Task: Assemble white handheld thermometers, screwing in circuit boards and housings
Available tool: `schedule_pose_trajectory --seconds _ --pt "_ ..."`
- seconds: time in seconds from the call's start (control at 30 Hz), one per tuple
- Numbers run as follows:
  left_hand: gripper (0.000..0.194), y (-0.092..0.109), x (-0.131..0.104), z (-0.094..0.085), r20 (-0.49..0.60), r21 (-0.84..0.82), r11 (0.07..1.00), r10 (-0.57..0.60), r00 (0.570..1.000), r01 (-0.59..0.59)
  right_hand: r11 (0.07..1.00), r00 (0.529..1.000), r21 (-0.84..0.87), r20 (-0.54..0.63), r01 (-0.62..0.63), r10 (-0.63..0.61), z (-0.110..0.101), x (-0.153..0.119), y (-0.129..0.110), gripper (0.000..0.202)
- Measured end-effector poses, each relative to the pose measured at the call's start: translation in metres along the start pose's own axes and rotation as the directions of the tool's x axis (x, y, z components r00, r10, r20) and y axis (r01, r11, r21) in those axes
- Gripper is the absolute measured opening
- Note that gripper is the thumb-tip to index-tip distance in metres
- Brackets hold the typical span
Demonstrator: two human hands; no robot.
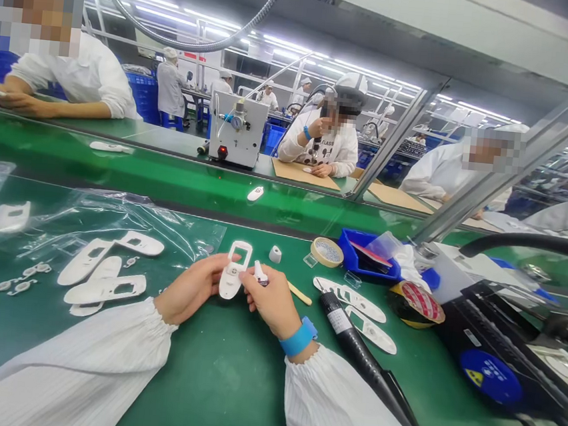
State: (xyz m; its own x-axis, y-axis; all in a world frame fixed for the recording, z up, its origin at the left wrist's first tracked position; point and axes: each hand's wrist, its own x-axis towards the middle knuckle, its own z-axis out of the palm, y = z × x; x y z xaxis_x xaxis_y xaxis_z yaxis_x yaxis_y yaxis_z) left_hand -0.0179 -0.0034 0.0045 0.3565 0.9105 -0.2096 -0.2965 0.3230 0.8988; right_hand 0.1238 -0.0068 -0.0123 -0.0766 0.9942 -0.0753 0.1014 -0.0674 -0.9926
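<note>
A white plastic housing [229, 287] with a rectangular window at its far end is gripped between the thumb and fingers of my left hand [191, 289], above the green bench. My right hand [275, 302], with a blue wristband, is closed round a small white tube [260, 273] with a narrow tip and dark marking. Its fingertips are close against the housing's right side; whether they press on it I cannot tell. Just beyond the hands stands a small white plastic cap [275, 253]. A pale yellow stick [299, 293] lies partly behind my right hand.
Left lie white housings [106, 289], small white clips [20, 287] and clear plastic film [181, 233]. Right are a tape roll [327, 251], blue bin [365, 254], yellow-black tape [414, 304], black hose [365, 355] and black machine [496, 354]. A conveyor [181, 180] runs beyond; co-workers sit opposite.
</note>
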Motion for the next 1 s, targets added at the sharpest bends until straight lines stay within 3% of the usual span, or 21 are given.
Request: schedule_pose_trajectory --seconds 0.1,0.2,0.73,1.0 --pt "0.031 0.0037 0.0003 -0.0029 0.003 0.172 0.985 -0.007 1.000 0.007 0.999 0.998 -0.015 -0.051 0.030 -0.030 -0.0055 0.0022 -0.0002 0.018" --pt "0.032 0.0042 -0.0001 -0.0035 0.029 0.232 0.973 0.011 1.000 -0.018 0.998 0.997 -0.027 -0.062 0.049 -0.050 -0.0077 0.0031 0.0007 0.018" --pt "0.031 -0.0001 0.0031 -0.0064 -0.010 0.234 0.972 0.019 1.000 -0.017 0.999 0.998 -0.018 -0.052 0.043 -0.044 -0.0045 0.0023 0.0010 0.019" --pt "0.034 -0.0021 0.0021 -0.0032 -0.013 0.279 0.956 0.100 0.995 -0.092 1.000 1.000 0.003 0.000 0.023 -0.023 -0.0081 0.0039 0.0012 0.016"
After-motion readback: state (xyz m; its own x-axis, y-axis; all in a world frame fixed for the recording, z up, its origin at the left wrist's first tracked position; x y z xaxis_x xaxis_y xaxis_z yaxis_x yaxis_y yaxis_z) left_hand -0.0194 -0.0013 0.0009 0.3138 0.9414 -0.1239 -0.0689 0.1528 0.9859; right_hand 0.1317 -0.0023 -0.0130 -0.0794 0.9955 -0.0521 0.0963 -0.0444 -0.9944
